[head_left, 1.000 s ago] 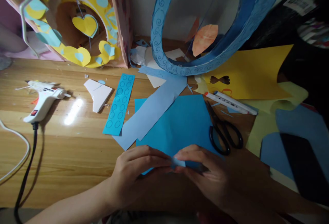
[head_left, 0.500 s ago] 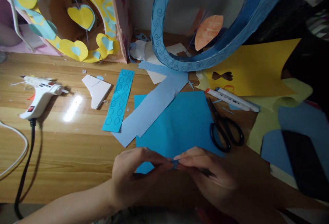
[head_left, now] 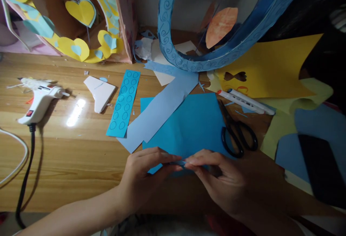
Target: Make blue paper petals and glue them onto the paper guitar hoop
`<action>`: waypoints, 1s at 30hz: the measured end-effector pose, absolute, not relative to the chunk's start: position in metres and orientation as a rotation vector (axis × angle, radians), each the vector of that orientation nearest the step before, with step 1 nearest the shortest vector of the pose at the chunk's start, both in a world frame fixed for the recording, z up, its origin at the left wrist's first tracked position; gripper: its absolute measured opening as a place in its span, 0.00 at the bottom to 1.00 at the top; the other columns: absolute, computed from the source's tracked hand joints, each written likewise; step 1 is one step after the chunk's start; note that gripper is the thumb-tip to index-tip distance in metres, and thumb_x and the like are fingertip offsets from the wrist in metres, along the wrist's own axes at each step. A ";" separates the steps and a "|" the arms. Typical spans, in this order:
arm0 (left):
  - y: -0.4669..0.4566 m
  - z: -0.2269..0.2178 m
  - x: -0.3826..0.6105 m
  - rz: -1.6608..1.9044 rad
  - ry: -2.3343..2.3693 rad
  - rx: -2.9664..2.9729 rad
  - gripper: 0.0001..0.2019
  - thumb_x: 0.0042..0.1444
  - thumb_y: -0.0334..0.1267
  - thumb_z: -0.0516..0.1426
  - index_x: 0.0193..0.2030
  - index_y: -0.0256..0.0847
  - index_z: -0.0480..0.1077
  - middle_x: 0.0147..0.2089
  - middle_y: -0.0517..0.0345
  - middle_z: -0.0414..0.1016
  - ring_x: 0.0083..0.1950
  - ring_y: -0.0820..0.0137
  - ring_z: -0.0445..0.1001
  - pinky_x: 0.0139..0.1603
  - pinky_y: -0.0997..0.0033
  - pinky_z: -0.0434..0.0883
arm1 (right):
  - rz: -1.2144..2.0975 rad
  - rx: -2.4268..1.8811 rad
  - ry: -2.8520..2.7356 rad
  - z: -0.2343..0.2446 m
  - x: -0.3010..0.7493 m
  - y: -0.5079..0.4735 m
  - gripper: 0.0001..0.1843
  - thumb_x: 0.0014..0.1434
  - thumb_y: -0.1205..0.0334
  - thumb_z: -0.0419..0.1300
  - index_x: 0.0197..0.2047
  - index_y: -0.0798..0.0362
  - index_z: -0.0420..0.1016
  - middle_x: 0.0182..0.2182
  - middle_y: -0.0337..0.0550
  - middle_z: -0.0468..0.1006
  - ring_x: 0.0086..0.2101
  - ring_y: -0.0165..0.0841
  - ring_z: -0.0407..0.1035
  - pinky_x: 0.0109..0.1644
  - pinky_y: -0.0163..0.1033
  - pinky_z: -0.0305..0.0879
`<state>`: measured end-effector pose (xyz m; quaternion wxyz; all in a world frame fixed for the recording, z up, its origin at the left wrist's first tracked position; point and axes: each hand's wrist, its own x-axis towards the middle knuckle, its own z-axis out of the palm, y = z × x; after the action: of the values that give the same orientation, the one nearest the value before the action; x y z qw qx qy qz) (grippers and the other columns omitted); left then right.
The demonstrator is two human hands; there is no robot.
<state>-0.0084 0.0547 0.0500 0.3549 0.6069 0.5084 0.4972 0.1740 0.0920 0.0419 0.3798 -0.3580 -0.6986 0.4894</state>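
Note:
My left hand (head_left: 144, 178) and my right hand (head_left: 216, 182) meet at the near edge of the wooden table, fingertips pinched together on a small blue paper piece (head_left: 180, 162). Both hands hover over the front corner of a large blue paper sheet (head_left: 194, 124). A pale blue paper strip (head_left: 159, 111) lies across that sheet's left side. Black scissors (head_left: 236, 135) rest just beyond my right hand.
A white glue gun (head_left: 40, 99) with a black cord lies at left. A blue strip with drawn circles (head_left: 124, 102) and a white scrap (head_left: 100, 91) sit mid-table. Two white markers (head_left: 244, 100), yellow paper (head_left: 270, 70), a blue ring (head_left: 194, 62) and a heart-covered box (head_left: 81, 23) stand behind.
The small blue piece, first seen flat between my fingers, is now pinched edge-on. My hands stayed together and shifted slightly away from me.

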 end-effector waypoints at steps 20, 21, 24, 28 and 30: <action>0.047 0.047 -0.009 1.107 1.435 1.482 0.05 0.56 0.29 0.57 0.29 0.36 0.72 0.23 0.60 0.74 0.24 0.76 0.71 0.26 0.79 0.66 | 1.341 -1.099 -1.846 0.043 0.162 0.099 0.05 0.54 0.67 0.64 0.34 0.47 0.77 0.29 0.32 0.80 0.30 0.25 0.73 0.35 0.26 0.69; 0.047 0.046 -0.009 1.102 1.438 1.506 0.05 0.56 0.28 0.57 0.29 0.36 0.72 0.23 0.59 0.74 0.24 0.76 0.71 0.26 0.79 0.66 | 1.365 -1.097 -1.850 0.044 0.161 0.101 0.04 0.54 0.67 0.64 0.33 0.47 0.77 0.28 0.32 0.79 0.29 0.25 0.73 0.35 0.26 0.68; 0.045 0.043 -0.009 1.089 1.454 1.589 0.06 0.56 0.26 0.56 0.31 0.37 0.72 0.25 0.60 0.74 0.25 0.76 0.71 0.27 0.79 0.65 | 1.413 -1.147 -1.873 0.045 0.161 0.102 0.03 0.55 0.66 0.63 0.30 0.49 0.75 0.26 0.32 0.78 0.28 0.25 0.71 0.34 0.26 0.66; 0.044 0.040 -0.009 1.063 1.487 1.694 0.06 0.56 0.26 0.55 0.32 0.38 0.72 0.25 0.61 0.73 0.25 0.77 0.70 0.26 0.79 0.64 | 1.450 -1.170 -1.920 0.046 0.161 0.100 0.06 0.59 0.65 0.58 0.30 0.50 0.71 0.25 0.35 0.75 0.28 0.27 0.69 0.33 0.29 0.64; 0.044 0.039 -0.008 1.057 1.507 1.726 0.05 0.56 0.27 0.56 0.32 0.38 0.72 0.25 0.61 0.73 0.24 0.77 0.69 0.26 0.80 0.64 | 1.469 -1.164 -1.931 0.046 0.160 0.098 0.07 0.60 0.66 0.55 0.30 0.51 0.69 0.25 0.35 0.73 0.27 0.27 0.68 0.32 0.29 0.63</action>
<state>-0.0078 0.0440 0.0393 0.3040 0.6517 0.5690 0.3990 0.1602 0.0984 0.0459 0.2234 -0.4215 -0.6994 0.5322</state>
